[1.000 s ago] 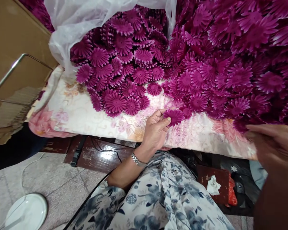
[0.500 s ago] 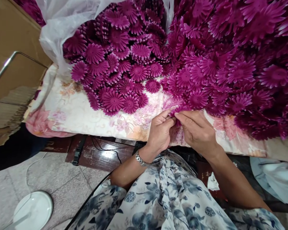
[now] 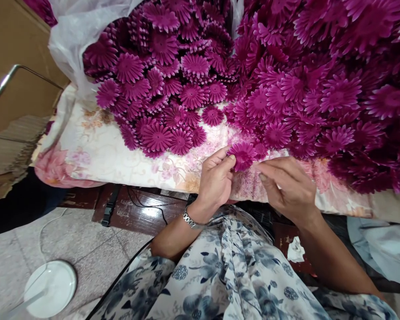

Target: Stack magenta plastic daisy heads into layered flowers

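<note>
My left hand [image 3: 215, 180] pinches a magenta artificial flower [image 3: 242, 155] at its left edge, thumb on top. The flower's flat face with its ring of narrow petals is turned up toward me. Just to the right of it, my right hand [image 3: 288, 189] is apart from the flower, its fingers bent and the thumb drawn in under the index finger. Whether something small sits between those fingertips I cannot make out. Beyond both hands lie a left heap of magenta flowers [image 3: 156, 138], many in stacks, and a looser right heap [image 3: 293, 89].
A floral cloth [image 3: 143, 171] covers the work surface. Clear plastic sheeting [image 3: 73, 44] borders the left heap. At the far left are a cardboard box [image 3: 16, 40] and a bent metal rod [image 3: 2, 89]. A round white base [image 3: 51, 289] stands on the floor.
My right hand has moved right and away from the flower, which was mostly hidden between both hands. The flower now shows its face in my left hand.
</note>
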`<state>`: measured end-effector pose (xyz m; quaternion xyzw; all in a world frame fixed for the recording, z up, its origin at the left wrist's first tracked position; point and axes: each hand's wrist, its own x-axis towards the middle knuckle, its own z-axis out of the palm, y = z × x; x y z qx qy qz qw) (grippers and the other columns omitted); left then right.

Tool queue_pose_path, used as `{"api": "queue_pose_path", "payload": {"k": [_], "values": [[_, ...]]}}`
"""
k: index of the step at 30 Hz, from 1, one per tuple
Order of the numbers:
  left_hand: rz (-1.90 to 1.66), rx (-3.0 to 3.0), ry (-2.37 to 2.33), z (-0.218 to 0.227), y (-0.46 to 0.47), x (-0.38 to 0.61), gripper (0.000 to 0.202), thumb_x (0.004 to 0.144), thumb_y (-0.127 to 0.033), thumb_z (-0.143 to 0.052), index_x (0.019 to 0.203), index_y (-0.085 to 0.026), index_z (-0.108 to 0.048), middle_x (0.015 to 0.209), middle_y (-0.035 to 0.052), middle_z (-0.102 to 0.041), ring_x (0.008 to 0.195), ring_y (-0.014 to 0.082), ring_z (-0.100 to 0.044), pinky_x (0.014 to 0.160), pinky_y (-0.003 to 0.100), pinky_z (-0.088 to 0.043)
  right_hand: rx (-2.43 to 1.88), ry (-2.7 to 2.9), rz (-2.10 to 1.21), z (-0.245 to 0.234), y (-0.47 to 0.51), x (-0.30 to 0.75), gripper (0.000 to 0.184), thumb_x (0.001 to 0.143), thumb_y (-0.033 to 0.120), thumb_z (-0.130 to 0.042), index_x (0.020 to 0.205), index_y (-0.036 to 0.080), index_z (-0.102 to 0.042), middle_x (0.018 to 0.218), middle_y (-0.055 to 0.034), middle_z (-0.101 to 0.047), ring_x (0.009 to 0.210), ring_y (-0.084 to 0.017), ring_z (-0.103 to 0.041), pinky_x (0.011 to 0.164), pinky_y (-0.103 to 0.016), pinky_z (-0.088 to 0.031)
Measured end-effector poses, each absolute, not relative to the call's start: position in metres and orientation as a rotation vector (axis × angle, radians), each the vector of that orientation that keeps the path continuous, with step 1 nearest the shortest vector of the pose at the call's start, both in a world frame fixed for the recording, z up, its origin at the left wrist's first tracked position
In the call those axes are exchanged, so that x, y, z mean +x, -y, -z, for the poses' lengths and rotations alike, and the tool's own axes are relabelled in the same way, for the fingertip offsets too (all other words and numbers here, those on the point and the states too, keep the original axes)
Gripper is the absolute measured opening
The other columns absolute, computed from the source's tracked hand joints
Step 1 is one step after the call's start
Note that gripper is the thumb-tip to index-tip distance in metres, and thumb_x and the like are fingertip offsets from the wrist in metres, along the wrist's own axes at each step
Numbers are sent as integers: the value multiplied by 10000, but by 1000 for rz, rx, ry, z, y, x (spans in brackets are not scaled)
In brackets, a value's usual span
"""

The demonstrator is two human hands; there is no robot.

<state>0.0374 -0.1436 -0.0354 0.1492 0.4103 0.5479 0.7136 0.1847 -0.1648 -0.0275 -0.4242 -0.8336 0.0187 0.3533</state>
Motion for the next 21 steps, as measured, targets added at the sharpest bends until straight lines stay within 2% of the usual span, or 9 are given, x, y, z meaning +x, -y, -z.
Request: {"api": "queue_pose_path", "payload": {"k": [3,5,7,10,13,16,19,21], "values": [[-1145,386,-888,35,148,39,151,680,-136,-663,817,-165,-720,630,-16,-602,603,75,-510,594,196,-401,-1228,2052,-124,25,154,179,147,858,235,-579,995,197,-614,832,-48,-628,764,-143,-608,665,-283,-525],[-1104,388,-868,36,151,39,157,664,-156,-688,816,-155,-727,659,-1,-621,622,81,-523,590,199,-404,-1245,2032,-215,28,148,176,128,865,302,-571,927,195,-604,781,-29,-595,711,-132,-581,615,-272,-499],[-1098,371,-876,37,153,40,174,623,-170,-735,795,-146,-730,650,0,-622,607,76,-517,567,195,-396,-1224,2022,-279,31,145,175,99,861,294,-575,857,197,-595,721,-3,-575,667,-121,-554,592,-262,-470],[-1131,373,-878,40,154,40,163,574,-212,-792,707,-146,-725,572,-20,-585,540,56,-462,530,191,-376,-1203,2025,-257,35,144,171,72,863,206,-558,799,198,-590,675,10,-584,651,-114,-555,593,-252,-453],[-1173,388,-876,41,153,41,168,558,-250,-812,667,-157,-724,526,-36,-559,518,51,-435,537,195,-378,-1200,2041,-164,35,142,173,92,866,147,-535,834,191,-608,696,-4,-617,676,-121,-583,615,-250,-473],[-1192,388,-872,42,152,40,195,548,-268,-819,685,-162,-730,548,-29,-588,538,58,-468,570,200,-401,-1292,2015,85,33,141,189,139,870,142,-517,919,182,-640,776,-40,-658,734,-145,-605,665,-270,-491],[-1177,379,-868,41,151,36,177,581,-277,-799,688,-159,-722,566,-20,-591,530,60,-471,563,206,-405,-1533,2022,374,26,145,211,209,870,200,-528,1038,188,-651,931,-86,-675,867,-209,-611,763,-349,-477],[-1158,367,-887,41,150,35,155,601,-265,-785,684,-155,-714,547,-25,-562,499,52,-434,517,199,-374,-1631,2043,442,21,149,217,269,856,261,-565,1110,203,-630,1045,-105,-656,959,-251,-593,822,-405,-449]]}}
